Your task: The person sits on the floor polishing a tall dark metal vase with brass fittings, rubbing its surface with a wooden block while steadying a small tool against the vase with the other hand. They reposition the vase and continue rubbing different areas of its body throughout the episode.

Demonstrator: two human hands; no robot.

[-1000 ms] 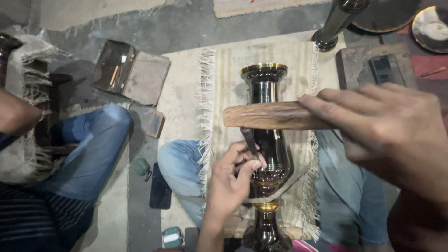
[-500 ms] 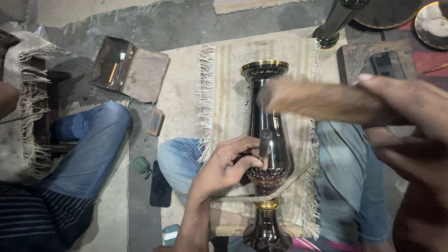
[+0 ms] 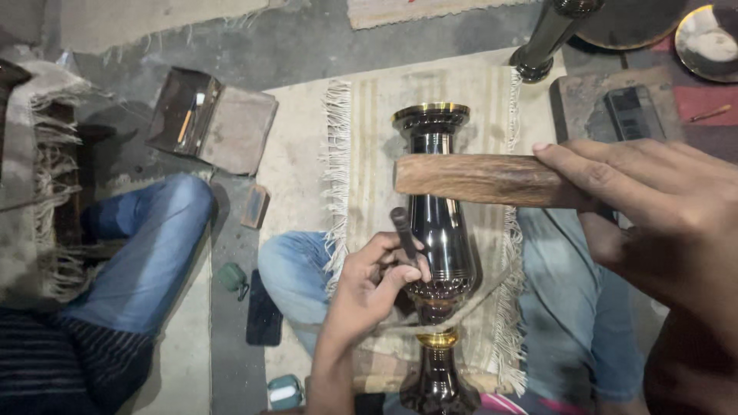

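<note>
At far left another person's blue-jeaned leg (image 3: 146, 253) rests on the floor, and beyond it an open tool box (image 3: 211, 119) holds a few small tools. Toward the middle, the left hand (image 3: 369, 288) is clamped on a dark punch (image 3: 405, 234) whose tip meets the left side of the dark brass vase (image 3: 438, 230). The vase lies across the person's lap on a fringed cloth (image 3: 361, 138), mouth pointing far. Fine bands already ring its lower belly; the upper body looks plain, so the chasing seems partly done. At right, the right hand (image 3: 653, 207) grips a wooden mallet (image 3: 484, 178), held above the vase's neck, apart from the punch.
</note>
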